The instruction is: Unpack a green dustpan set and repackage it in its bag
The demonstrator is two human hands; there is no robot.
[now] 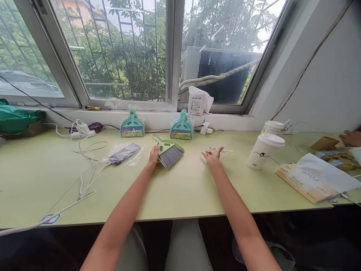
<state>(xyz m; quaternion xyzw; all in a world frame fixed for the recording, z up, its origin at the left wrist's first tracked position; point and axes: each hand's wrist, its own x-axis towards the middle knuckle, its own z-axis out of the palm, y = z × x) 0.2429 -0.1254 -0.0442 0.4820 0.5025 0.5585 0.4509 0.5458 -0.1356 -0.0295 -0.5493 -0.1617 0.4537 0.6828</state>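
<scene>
My left hand (153,155) rests on the pale green table (180,188), its fingers touching the left side of a small green brush-and-dustpan set (168,152) with grey bristles. My right hand (213,156) lies flat on the table with fingers spread, fingertips on a small printed card label (225,151). Two teal dustpan sets in clear wrap lean against the window ledge, one at left (132,128) and one at right (182,130). An empty clear plastic wrapper (125,153) lies left of my left hand.
A white lidded paper cup (264,150) stands to the right, another cup (272,127) behind it. White cables (87,165) trail across the left. A book and white bag (316,180) lie at right. Another person's hand (350,138) shows at far right.
</scene>
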